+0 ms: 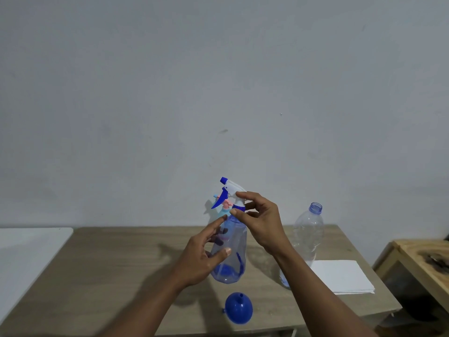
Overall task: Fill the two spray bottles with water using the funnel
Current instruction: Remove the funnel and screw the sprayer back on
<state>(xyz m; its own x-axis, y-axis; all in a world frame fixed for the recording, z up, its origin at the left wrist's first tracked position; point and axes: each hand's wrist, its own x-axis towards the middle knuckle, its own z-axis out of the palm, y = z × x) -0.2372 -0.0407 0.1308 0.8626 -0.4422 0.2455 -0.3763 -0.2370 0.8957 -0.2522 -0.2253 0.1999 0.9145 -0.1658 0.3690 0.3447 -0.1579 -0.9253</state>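
A clear spray bottle (233, 251) with a blue-and-white trigger head (229, 188) stands on the wooden table (116, 263). My left hand (206, 254) wraps its body, index finger stretched up toward the neck. My right hand (260, 220) pinches the blue collar under the trigger head with thumb and fingers. Behind it, mostly hidden, stands a second, smaller spray bottle (224, 210) with a pink-and-light-blue head. A blue funnel (238, 308) lies mouth-down near the table's front edge. An uncapped clear water bottle (307, 239) stands to the right; my right forearm hides its base.
A stack of white paper (342, 276) lies at the right of the table. A white surface (26, 249) adjoins the table on the left. A lower wooden stand (422, 259) sits at the far right. A plain wall rises behind.
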